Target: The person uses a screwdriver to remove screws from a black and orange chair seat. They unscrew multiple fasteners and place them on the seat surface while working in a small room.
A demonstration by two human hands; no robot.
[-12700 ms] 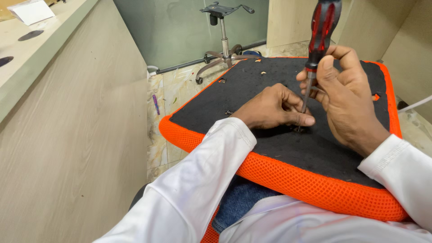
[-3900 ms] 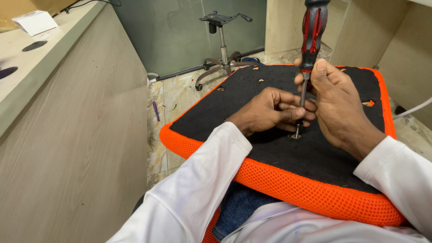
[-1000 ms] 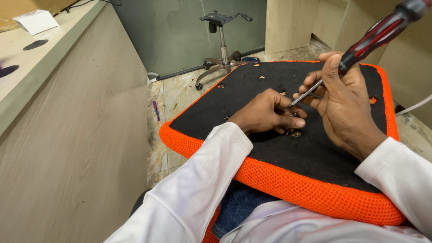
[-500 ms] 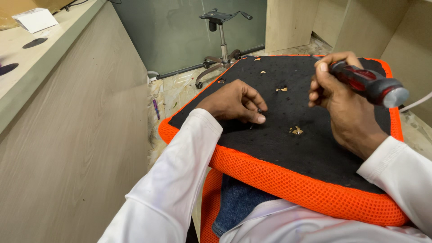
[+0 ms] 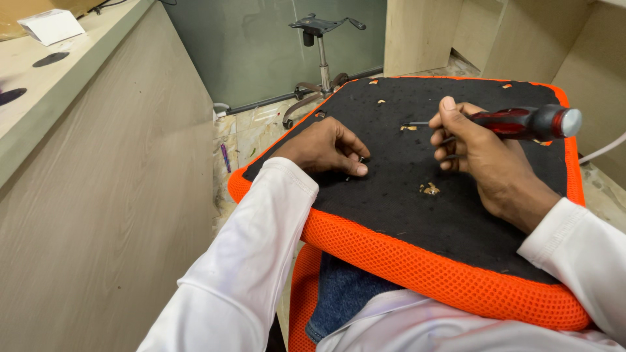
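Note:
An upturned chair seat [image 5: 417, 267] with a black underside and orange mesh rim rests on my lap. My right hand [image 5: 479, 153] grips a red and black screwdriver [image 5: 521, 122], held flat with its tip pointing left above the seat. My left hand [image 5: 326, 146] lies on the black surface at the seat's left side, fingers curled, pinching a small dark screw [image 5: 358, 160]. A brass-coloured screw hole [image 5: 429, 190] shows between the two hands, and others [image 5: 408, 128] lie farther back.
A wooden counter side [image 5: 98, 195] rises close on the left. A chair base with gas lift [image 5: 319, 58] stands on the tiled floor ahead. Wooden panels [image 5: 521, 39] stand at the back right. A white cable [image 5: 603, 150] runs at the right edge.
My right hand lifted the screwdriver off the screw hole and laid it flat. My left hand drew away to the seat's left side with a small screw in its fingers.

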